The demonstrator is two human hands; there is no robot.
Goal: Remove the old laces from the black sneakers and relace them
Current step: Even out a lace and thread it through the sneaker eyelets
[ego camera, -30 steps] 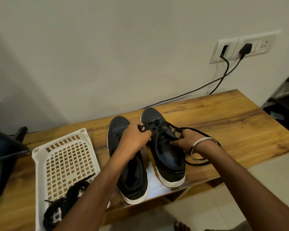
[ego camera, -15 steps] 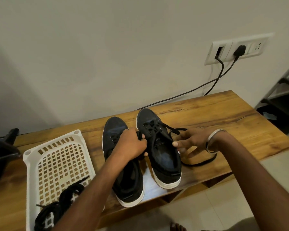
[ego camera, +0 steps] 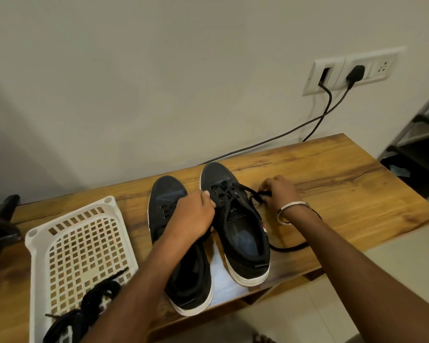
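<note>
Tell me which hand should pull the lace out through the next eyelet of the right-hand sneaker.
The right hand. Its fingers already pinch the lace beside the right-hand sneaker, with slack trailing on the table. The left hand is busy steadying that sneaker at the eyelets.

2 bare forearms, no sleeves visible anywhere along either. Left hand [ego camera: 192, 214] bare, no ring or watch visible. Right hand [ego camera: 280, 191] bare too, with 1 thin, plain silver-coloured bangle [ego camera: 291, 211] around the wrist, smooth and round, catching a pale highlight along its upper edge. Beside the bangle, a thin dark line; whether worn or not, cannot tell. At the bottom edge, a small part of a foot [ego camera: 264, 339] on the floor, crossed by what look like dark sandal straps; too cropped to say more.
</note>
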